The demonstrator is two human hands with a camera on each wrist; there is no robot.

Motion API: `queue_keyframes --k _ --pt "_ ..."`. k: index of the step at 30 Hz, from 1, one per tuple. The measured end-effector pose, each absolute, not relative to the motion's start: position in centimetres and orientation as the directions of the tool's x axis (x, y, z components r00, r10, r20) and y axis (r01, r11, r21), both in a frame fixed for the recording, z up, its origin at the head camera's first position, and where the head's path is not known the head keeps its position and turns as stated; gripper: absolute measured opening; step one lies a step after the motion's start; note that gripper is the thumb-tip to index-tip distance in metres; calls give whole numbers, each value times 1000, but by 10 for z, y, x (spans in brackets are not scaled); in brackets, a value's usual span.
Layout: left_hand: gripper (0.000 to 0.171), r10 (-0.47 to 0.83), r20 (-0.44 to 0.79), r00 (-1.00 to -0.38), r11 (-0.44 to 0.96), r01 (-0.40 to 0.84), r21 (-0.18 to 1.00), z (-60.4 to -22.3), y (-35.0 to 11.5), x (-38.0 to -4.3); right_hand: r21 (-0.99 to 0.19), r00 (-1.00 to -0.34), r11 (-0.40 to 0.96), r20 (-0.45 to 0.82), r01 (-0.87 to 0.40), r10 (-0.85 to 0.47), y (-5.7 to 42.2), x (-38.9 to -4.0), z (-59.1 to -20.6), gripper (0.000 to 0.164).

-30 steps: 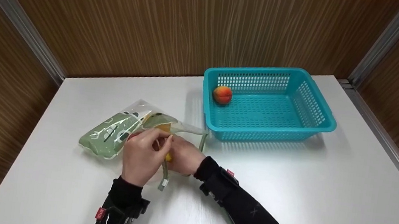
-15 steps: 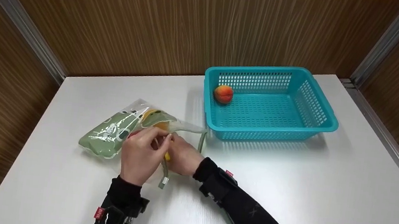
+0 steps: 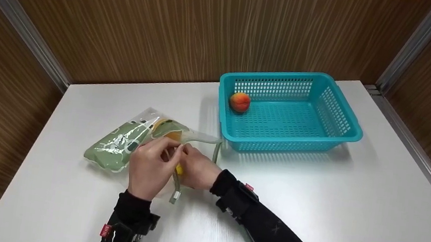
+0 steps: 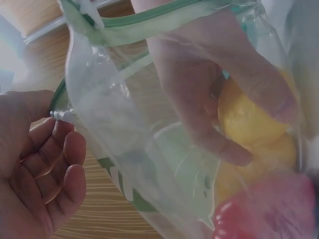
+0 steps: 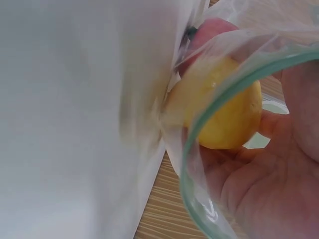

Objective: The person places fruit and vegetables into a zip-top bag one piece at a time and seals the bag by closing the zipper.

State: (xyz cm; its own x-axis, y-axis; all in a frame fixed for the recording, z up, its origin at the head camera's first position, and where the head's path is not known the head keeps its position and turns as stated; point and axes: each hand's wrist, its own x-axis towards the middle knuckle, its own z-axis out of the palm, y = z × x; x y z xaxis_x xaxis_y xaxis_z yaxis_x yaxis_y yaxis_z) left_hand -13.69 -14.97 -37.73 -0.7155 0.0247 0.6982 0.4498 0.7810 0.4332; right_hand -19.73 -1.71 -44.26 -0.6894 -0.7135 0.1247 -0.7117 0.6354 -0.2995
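A clear zip bag with a green print [image 3: 113, 147] lies on the table, its green-edged mouth held apart. My left hand [image 3: 150, 166] pinches that edge between thumb and forefinger; its other fingers are loosely curled in the left wrist view. Inside the bag, my right hand [image 3: 199, 170] has thumb and fingers round a smooth yellow, lemon-like fruit [image 4: 239, 107]. Right below it in the left wrist view sits more yellow, then a shiny red fruit or vegetable [image 4: 269, 209]. The left hand hides part of the bag's contents in the head view.
Behind and to the right stands a turquoise plastic basket [image 3: 289, 139] with slotted walls. One peach [image 3: 239, 102] rests in its left end. Wood-grain panels [image 3: 169, 29] close off the white table [image 3: 311, 215] at the back and sides.
Both hands stay at the bag mouth. My left hand has shifted slightly left, and the bag edge has moved a little with it. Basket and peach look unchanged.
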Motion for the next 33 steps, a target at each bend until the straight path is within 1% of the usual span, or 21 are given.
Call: queue_keyframes --k 4,8,10,14,19,21,25,30,33 --pt "6 22 699 -715 774 455 440 -377 -150 -137 -326 -701 640 117 -696 -703 -12 -194 -436 69" --pt "6 19 701 -713 771 458 444 -376 -151 -137 -382 -731 652 102 -655 -675 -6 -189 -426 71" --pt "6 18 701 -712 769 458 445 -376 -152 -137 -389 -736 656 94 -647 -670 -3 -187 -421 73" --pt "5 20 701 -713 774 455 440 -376 -153 -137 -393 -719 644 70 -657 -691 2 -182 -408 73" --pt "5 17 702 -712 785 444 432 -376 -154 -138 -399 -688 621 33 -674 -725 15 -176 -390 62" --pt "6 14 700 -714 786 440 433 -375 -154 -138 -387 -687 624 33 -679 -726 20 -175 -384 58" --pt "6 7 694 -720 787 432 441 -373 -155 -137 -375 -690 627 51 -683 -722 31 -173 -374 54" --pt "5 -7 688 -725 780 427 458 -373 -156 -137 -429 -678 600 38 -675 -734 45 -171 -366 50" --pt "4 -13 686 -728 777 424 465 -373 -157 -137 -458 -684 594 42 -661 -729 54 -169 -362 49"
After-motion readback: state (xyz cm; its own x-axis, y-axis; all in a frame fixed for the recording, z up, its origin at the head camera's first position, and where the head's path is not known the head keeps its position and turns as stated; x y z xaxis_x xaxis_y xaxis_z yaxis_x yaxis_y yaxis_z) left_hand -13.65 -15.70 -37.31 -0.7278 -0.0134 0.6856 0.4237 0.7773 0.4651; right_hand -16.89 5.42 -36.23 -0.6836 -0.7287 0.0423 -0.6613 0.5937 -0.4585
